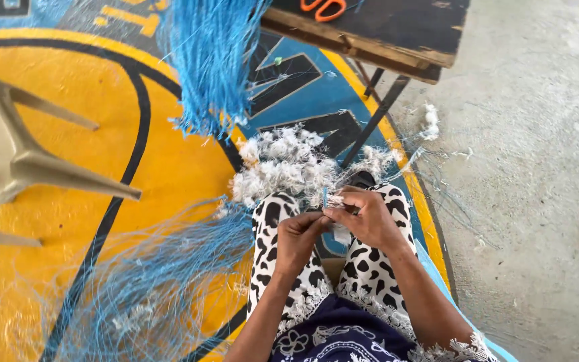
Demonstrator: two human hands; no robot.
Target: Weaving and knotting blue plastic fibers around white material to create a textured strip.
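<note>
My left hand [298, 239] and my right hand [367, 216] meet above my knees, which are covered in black-and-white spotted trousers [269, 221]. Both hands pinch a small bunch of thin blue net threads [327, 199] with a white bit among them. A blue fishing net [149, 281] spreads over the floor to my left. A thick hank of blue netting [209, 60] hangs down at the top. White frayed fluff [283, 164] is piled just beyond my knees.
A dark wooden bench [383, 33] with orange-handled scissors [323, 8] stands at the top right. An overturned beige plastic chair [8, 161] lies at the left. A yellow, blue and black painted mat [68, 87] covers the floor; bare concrete [537, 201] is at the right.
</note>
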